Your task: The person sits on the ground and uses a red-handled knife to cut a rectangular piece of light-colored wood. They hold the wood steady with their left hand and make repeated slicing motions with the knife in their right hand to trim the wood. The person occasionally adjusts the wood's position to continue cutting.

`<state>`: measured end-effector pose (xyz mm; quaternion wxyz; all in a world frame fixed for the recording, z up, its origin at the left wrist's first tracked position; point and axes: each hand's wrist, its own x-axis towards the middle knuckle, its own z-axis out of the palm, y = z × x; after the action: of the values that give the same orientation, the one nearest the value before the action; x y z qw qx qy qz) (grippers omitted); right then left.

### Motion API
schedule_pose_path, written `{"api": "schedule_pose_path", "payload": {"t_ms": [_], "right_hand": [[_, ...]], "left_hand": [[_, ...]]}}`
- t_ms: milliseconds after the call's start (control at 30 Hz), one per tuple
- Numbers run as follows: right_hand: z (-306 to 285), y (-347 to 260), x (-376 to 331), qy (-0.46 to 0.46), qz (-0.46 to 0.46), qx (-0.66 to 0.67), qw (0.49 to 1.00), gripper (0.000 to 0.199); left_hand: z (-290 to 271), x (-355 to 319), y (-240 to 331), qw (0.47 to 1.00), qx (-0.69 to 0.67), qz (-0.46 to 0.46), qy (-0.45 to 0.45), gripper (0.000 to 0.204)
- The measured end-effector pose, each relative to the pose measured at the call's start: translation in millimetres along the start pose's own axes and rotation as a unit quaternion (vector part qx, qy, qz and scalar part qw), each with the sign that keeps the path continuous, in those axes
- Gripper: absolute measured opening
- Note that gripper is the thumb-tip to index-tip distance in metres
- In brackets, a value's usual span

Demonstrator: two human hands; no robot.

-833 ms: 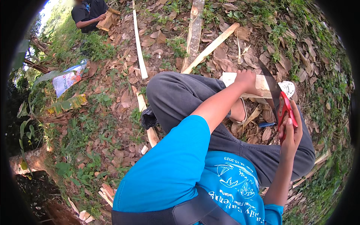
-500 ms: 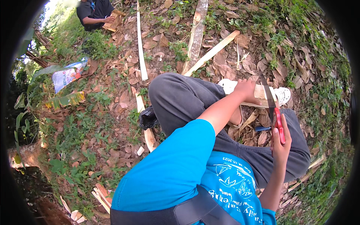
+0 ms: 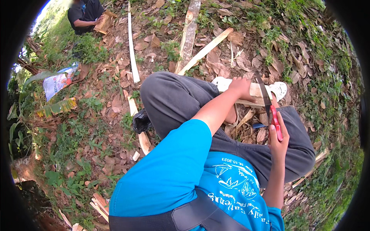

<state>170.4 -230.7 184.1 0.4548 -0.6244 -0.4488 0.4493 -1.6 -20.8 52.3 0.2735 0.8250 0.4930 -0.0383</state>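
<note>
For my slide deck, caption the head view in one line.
Left hand grips a pale wood block; right hand holds a red-handled saw across its end.

Ground: dry brown leaves [image 3: 220,70] scattered over bare soil [image 3: 156,66]
Right side: green grass [image 3: 333,204], thick toward the curved rim of the view
Left side: low weeds [image 3: 69,144] and a drooping leaf [image 3: 58,107] (part green, part yellow)
Upper left: bright, pale sky [image 3: 43,16] beyond greenery [image 3: 54,32]
Light: outdoor daylight, fairly even
</note>
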Motion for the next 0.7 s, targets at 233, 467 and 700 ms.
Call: {"api": "schedule_pose_path", "payload": {"t_ms": [233, 467, 700], "right_hand": [[13, 13, -15, 0.03, -0.006, 0.066, 0.997, 0.055], [-3, 30, -11, 0.064, -0.052, -0.032, 0.996, 0.049], [20, 16, -15, 0.045, -0.062, -0.046, 0.996, 0.05]], "left_hand": [[13, -3, 6, 0.998, 0.047, 0.029, 0.018, 0.113], [9, -3, 10, 0.998, 0.06, 0.027, -0.004, 0.113], [12, 3, 3, 0.999, 0.045, 0.012, -0.009, 0.117]]}}
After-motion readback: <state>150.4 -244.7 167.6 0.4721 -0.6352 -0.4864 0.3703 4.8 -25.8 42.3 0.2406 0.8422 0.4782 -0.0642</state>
